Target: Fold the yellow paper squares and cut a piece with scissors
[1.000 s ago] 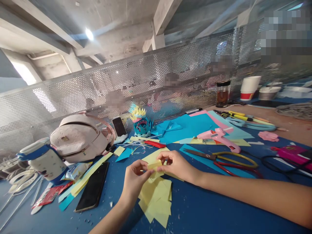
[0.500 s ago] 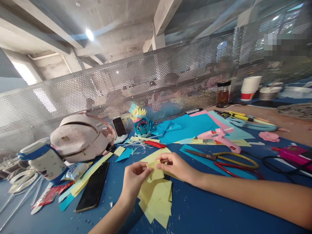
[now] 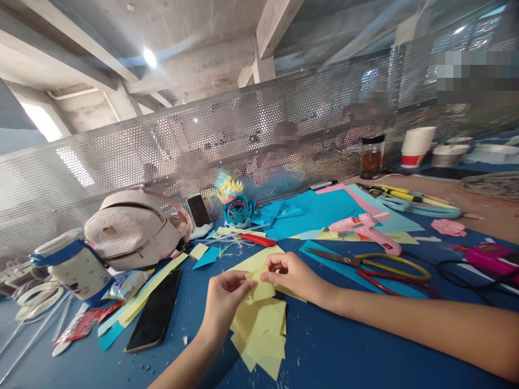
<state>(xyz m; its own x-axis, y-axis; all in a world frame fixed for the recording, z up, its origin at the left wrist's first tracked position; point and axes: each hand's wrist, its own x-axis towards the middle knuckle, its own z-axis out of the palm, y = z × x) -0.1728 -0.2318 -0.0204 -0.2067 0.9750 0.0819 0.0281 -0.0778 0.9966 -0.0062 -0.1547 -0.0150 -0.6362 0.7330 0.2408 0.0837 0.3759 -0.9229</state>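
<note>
Yellow slip (image 3: 263, 290) flatter now, edge in hands (image 3: 225, 294) (image 3: 298, 276), scissors (image 3: 356, 260) near right wrist

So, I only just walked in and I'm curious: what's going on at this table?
The person's left hand and right hand together pinch a small piece of yellow paper. It is held over a loose pile of yellow pieces on the blue table. Scissors and a pink glue gun lie off to the right, in neither hand. A colourful paper model stands farther back.

left grip (image 3: 227, 290) and right grip (image 3: 295, 276) close together in fingertip pinches, forearms (image 3: 405, 316) bare
</note>
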